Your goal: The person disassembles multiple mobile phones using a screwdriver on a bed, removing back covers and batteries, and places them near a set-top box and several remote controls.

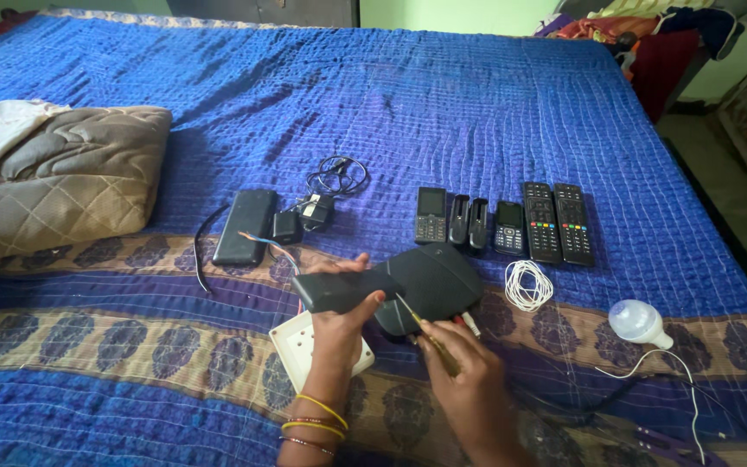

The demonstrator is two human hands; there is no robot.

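— At centre, low in the head view: left hand (339,322), bangles on the wrist, clasping a flat black box (395,285) by its near end, thumb over the top. Right hand (469,385) pinched around a thin yellow-handled tool (425,334), tip touching the box's lower edge.

— And underneath?

— Just below the left hand, a white square switch plate (300,346), lying flat on the bed. Beyond the box, a row: black power bank (245,227) and small charger with tangled cord (322,195) to the left; two keypad phones (430,215), two dark clips, two remote controls (558,222) to the right. Near the box's right end, a coiled white cable (528,285); farther right, a white bulb (637,323) with trailing wire.

— Surface and room?

— Blue quilted bedspread (443,104) with a patterned brown band across the near part. Brown quilted cushion (62,186) at far left. Pale green wall behind, heaped clothes (650,30) at top right, bare floor along the right side.
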